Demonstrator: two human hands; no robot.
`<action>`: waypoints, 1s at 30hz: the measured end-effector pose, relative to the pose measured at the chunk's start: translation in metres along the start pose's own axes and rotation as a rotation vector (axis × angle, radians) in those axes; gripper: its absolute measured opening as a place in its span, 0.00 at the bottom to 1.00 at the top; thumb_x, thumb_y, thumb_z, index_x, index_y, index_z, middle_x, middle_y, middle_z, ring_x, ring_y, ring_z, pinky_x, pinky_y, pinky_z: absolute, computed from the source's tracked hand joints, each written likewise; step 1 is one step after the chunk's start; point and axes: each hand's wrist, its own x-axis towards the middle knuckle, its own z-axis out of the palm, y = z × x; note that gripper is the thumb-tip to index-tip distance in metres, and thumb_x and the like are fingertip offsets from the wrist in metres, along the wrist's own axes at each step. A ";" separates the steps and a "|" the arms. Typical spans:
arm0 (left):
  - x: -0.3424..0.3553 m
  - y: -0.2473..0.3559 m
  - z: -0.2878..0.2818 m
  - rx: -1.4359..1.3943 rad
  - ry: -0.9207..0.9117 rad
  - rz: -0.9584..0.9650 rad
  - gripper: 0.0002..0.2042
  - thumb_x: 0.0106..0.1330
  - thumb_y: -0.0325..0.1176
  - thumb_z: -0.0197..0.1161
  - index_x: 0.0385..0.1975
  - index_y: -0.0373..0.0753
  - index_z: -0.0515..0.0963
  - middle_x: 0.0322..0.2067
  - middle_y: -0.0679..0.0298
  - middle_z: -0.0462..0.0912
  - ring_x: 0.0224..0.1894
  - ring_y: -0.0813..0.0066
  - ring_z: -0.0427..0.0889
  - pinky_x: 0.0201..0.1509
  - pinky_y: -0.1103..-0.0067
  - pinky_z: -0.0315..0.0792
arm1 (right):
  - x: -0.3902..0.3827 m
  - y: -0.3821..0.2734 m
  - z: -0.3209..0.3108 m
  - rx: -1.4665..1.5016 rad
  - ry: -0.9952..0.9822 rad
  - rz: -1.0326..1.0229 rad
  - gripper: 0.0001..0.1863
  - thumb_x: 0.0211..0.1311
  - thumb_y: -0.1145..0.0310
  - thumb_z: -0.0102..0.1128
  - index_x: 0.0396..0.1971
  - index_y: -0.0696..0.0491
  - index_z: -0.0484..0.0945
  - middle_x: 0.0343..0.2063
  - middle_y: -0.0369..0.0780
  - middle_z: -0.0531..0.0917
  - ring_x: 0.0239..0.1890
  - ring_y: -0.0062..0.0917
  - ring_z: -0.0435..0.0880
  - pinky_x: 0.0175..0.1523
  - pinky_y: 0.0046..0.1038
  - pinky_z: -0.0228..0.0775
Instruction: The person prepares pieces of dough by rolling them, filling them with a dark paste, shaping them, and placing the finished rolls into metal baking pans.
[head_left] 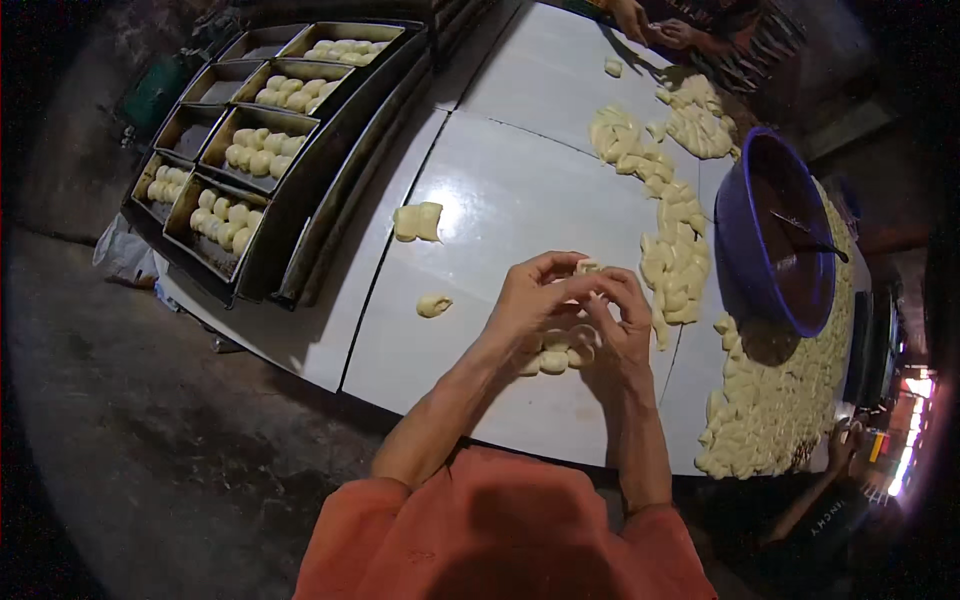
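Observation:
Above the white tiled table, my left hand [522, 300] and my right hand [625, 318] come together with bent fingers. Between their fingertips they hold a small piece of pale dough [588, 266], partly covered by the fingers. Just below my hands lies a group of rounded dough pieces [553, 360], some of it hidden behind my wrists. Off to the left rest a folded dough lump [418, 222] and one smaller dough ball [434, 305]. A long row of cut dough pieces [675, 260] stretches along the table to the right of my right hand.
Metal baking trays [270, 150] with divided compartments stand at the left, several holding dough balls. At right, a purple basin [735, 230] contains a brown filling and a spoon [815, 247]. Many dough pieces [770, 400] spread below it. Another person's hands [655, 25] work at the far edge.

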 end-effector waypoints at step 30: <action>-0.014 -0.036 0.019 0.937 0.005 0.351 0.18 0.77 0.42 0.54 0.54 0.35 0.80 0.34 0.53 0.86 0.33 0.59 0.87 0.40 0.69 0.78 | -0.059 0.003 -0.079 0.366 0.142 0.591 0.13 0.61 0.75 0.67 0.46 0.59 0.81 0.39 0.38 0.84 0.42 0.23 0.83 0.44 0.25 0.78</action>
